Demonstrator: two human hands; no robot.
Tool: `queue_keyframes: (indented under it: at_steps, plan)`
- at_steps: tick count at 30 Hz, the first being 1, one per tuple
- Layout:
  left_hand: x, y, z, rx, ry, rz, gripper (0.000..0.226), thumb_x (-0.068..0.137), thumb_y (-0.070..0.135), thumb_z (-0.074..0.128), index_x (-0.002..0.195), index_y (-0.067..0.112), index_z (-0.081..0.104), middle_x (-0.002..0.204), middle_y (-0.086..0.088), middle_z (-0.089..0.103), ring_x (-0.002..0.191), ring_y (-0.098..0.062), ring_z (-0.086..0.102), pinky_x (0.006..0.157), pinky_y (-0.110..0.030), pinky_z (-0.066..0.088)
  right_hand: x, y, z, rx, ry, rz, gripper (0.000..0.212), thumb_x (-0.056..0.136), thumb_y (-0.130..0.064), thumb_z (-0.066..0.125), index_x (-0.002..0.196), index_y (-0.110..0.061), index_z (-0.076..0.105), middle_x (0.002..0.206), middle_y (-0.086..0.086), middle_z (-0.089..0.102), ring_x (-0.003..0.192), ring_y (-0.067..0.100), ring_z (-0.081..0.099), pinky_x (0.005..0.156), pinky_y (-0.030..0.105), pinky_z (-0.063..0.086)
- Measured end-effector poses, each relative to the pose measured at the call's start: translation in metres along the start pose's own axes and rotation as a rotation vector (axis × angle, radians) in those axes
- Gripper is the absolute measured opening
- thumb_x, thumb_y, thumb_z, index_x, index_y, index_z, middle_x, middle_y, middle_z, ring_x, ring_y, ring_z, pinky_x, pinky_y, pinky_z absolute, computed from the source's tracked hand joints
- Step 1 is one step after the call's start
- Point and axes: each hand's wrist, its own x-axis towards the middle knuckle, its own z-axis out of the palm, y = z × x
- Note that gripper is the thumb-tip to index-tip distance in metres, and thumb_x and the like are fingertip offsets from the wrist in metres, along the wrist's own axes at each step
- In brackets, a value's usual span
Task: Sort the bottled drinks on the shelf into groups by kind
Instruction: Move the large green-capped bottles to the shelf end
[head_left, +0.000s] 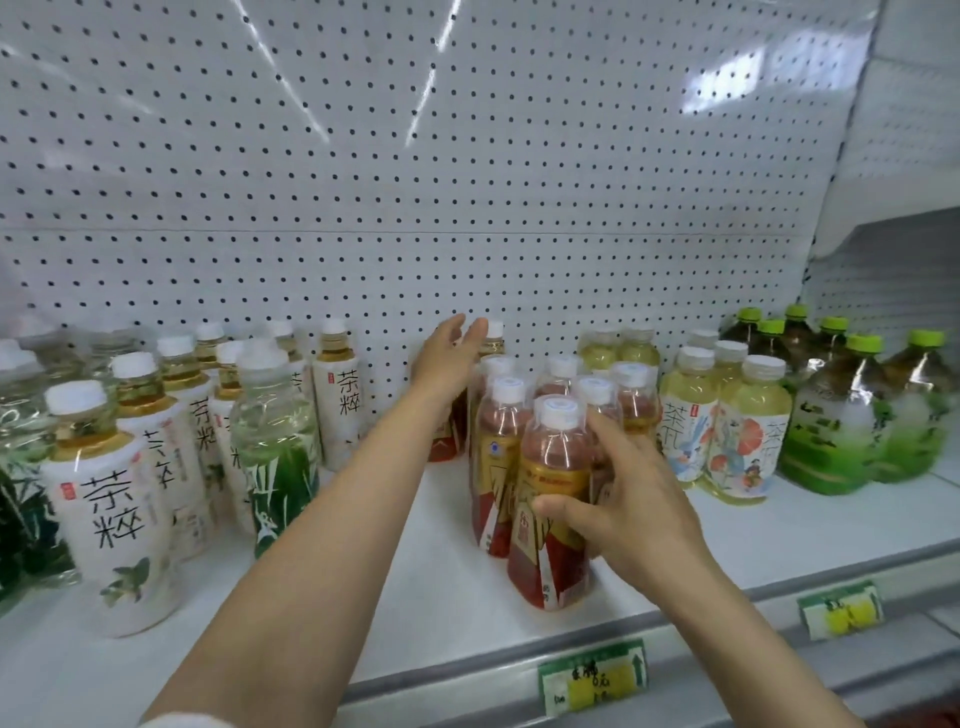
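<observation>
The front red-label bottle (553, 499) stands at the near edge of the red-tea cluster (561, 415), mid-shelf, and the right hand (631, 506) wraps it: thumb across the front of the label, fingers curled round the far side, a closed grip on that one bottle. The left hand (449, 358) reaches deeper, fingers spread flat and holding nothing, pressed to the left flank of the cluster's back rows.

The step appears to be squaring the red bottles into one block. To do it well, the flat left palm should act as a fence while the right slides the front bottle upright, low on the body, without tipping it.

Left of the open fingers stand the white-label tea bottles (340, 400); a bamboo-print bottle (275, 447) sits nearer. Right of the gripping fingers are the pale illustrated bottles (727, 426), then the green-capped bottles (852, 415). The shelf (441, 571) is bare under the forearms.
</observation>
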Motion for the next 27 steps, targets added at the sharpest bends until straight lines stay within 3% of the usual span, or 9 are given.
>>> queue_keyframes:
  at_steps: [3, 7, 9, 11, 14, 18, 22, 27]
  plan:
    - [0.023, -0.005, 0.009, -0.025, -0.055, -0.101, 0.057, 0.098, 0.047, 0.058, 0.143, 0.013, 0.054, 0.144, -0.006, 0.057, 0.132, -0.025, 0.053, 0.112, -0.042, 0.042, 0.001, 0.007, -0.004, 0.045, -0.028, -0.009, 0.099, 0.069, -0.052, 0.086, 0.149, -0.055, 0.027, 0.12, -0.012, 0.046, 0.119, 0.013, 0.049, 0.095, 0.036, 0.048]
    - [0.032, -0.013, 0.011, -0.022, -0.049, -0.094, 0.046, 0.094, 0.038, 0.067, 0.132, 0.012, 0.061, 0.131, -0.007, 0.066, 0.119, -0.026, 0.061, 0.105, -0.048, 0.049, -0.002, 0.015, 0.0, 0.145, -0.014, -0.023, 0.094, 0.066, -0.056, 0.085, 0.143, -0.059, 0.032, 0.126, -0.02, 0.053, 0.119, 0.006, 0.053, 0.099, 0.037, 0.049]
    - [0.028, -0.016, 0.007, -0.005, 0.038, -0.055, 0.03, 0.098, 0.033, 0.062, 0.122, 0.014, 0.061, 0.121, -0.004, 0.067, 0.109, -0.022, 0.063, 0.09, -0.038, 0.054, -0.005, 0.02, 0.004, 0.183, 0.003, -0.005, 0.089, 0.065, -0.058, 0.084, 0.138, -0.058, 0.034, 0.127, -0.024, 0.057, 0.116, 0.003, 0.057, 0.097, 0.038, 0.053]
    - [0.02, -0.022, -0.002, -0.017, 0.163, -0.036, 0.032, 0.099, 0.032, 0.059, 0.124, 0.012, 0.06, 0.119, -0.004, 0.067, 0.103, -0.02, 0.063, 0.078, -0.031, 0.051, -0.009, 0.022, 0.008, 0.178, -0.004, 0.038, 0.076, 0.067, -0.057, 0.084, 0.126, -0.051, 0.037, 0.118, -0.025, 0.06, 0.109, 0.002, 0.06, 0.093, 0.036, 0.055]
    - [0.0, -0.031, -0.019, -0.042, 0.3, 0.017, 0.026, 0.096, 0.031, 0.063, 0.116, 0.016, 0.059, 0.115, -0.002, 0.068, 0.105, -0.022, 0.064, 0.092, -0.042, 0.053, -0.014, 0.023, 0.014, 0.168, -0.012, 0.104, 0.063, 0.067, -0.056, 0.084, 0.107, -0.045, 0.038, 0.108, -0.023, 0.059, 0.102, 0.002, 0.06, 0.09, 0.031, 0.056]
    - [-0.033, -0.025, -0.039, -0.086, 0.348, 0.076, 0.02, 0.097, 0.03, 0.064, 0.112, 0.019, 0.059, 0.104, 0.002, 0.07, 0.101, -0.02, 0.066, 0.091, -0.039, 0.052, -0.012, 0.019, 0.019, 0.169, 0.017, 0.117, 0.057, 0.07, -0.052, 0.085, 0.106, -0.04, 0.043, 0.108, -0.021, 0.058, 0.103, 0.007, 0.059, 0.089, 0.03, 0.054]
    - [-0.069, -0.018, -0.057, -0.139, 0.327, 0.052, 0.031, 0.099, 0.037, 0.059, 0.122, 0.016, 0.062, 0.116, 0.001, 0.07, 0.109, -0.018, 0.066, 0.098, -0.041, 0.051, -0.007, 0.009, 0.034, 0.137, 0.056, 0.089, 0.052, 0.074, -0.049, 0.083, 0.106, -0.037, 0.045, 0.111, -0.016, 0.06, 0.102, 0.009, 0.058, 0.083, 0.025, 0.048]
    - [-0.111, -0.01, -0.053, -0.177, 0.197, 0.07, 0.014, 0.1, 0.031, 0.059, 0.112, 0.026, 0.063, 0.11, 0.006, 0.073, 0.102, -0.008, 0.068, 0.089, -0.031, 0.052, 0.008, -0.005, 0.061, 0.146, 0.072, 0.095, 0.052, 0.08, -0.045, 0.08, 0.12, -0.027, 0.05, 0.117, -0.008, 0.061, 0.106, 0.011, 0.055, 0.088, 0.026, 0.047]
